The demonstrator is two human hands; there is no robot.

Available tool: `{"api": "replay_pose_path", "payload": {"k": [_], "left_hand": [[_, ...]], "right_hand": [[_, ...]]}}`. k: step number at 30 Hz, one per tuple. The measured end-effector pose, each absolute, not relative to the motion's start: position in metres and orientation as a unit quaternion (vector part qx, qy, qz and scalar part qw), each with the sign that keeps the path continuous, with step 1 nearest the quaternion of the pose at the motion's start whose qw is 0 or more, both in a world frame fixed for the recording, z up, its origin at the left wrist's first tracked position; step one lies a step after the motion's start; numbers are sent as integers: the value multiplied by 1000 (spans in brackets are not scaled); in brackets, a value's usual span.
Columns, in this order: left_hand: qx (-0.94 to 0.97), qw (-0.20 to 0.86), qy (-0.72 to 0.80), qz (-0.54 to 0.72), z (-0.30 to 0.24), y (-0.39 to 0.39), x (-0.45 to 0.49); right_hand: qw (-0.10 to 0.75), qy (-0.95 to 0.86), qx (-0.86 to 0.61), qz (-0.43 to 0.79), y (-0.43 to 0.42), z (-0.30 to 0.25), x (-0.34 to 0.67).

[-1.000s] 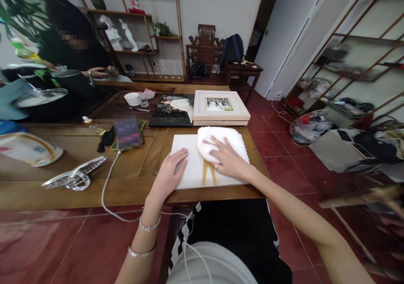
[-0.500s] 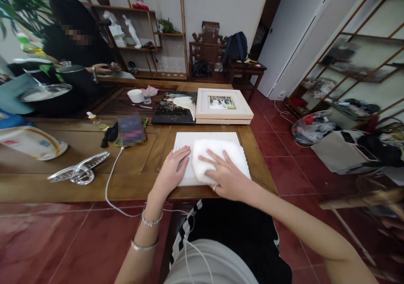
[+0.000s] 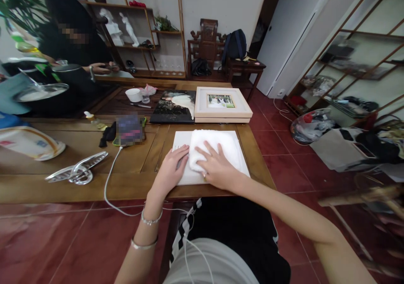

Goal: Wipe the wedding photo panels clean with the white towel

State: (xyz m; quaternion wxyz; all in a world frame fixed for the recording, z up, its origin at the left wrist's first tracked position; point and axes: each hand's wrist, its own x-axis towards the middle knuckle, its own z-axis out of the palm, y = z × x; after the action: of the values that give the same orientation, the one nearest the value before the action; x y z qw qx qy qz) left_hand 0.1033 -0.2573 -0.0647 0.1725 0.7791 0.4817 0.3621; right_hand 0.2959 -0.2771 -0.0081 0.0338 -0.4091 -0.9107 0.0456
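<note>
A white flat book or album point(image 3: 183, 141) lies on the wooden table point(image 3: 135, 183) right in front of me. A folded white cloth point(image 3: 217, 145) rests on top of it. My right hand point(image 3: 214, 168) lies flat on the cloth's near left part, fingers spread. My left hand point(image 3: 172, 168) presses on the album's left edge, fingers stretched out, touching the cloth's side.
Beyond the album lie a pale framed photo point(image 3: 221, 104) and a dark photo print point(image 3: 173, 106). A phone on a cable point(image 3: 129, 130), a metal clip point(image 3: 77, 172) and a round bag point(image 3: 30, 143) are to the left. A person sits at the far left. Cluttered shelves stand at right.
My right hand has slid the cloth from the album's upper right towards its near left, then slightly up. My left hand stays on the left edge.
</note>
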Motion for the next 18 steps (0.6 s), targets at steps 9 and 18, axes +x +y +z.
{"api": "replay_pose_path", "payload": {"k": [9,18], "left_hand": [[778,172,485,360,-63,-258,103],[788,161,479,352,-65,-257,102]], "right_hand": [[29,-921,-375,101,-345,3,297],[74,-896,-433,69,-241,-3,302]]}}
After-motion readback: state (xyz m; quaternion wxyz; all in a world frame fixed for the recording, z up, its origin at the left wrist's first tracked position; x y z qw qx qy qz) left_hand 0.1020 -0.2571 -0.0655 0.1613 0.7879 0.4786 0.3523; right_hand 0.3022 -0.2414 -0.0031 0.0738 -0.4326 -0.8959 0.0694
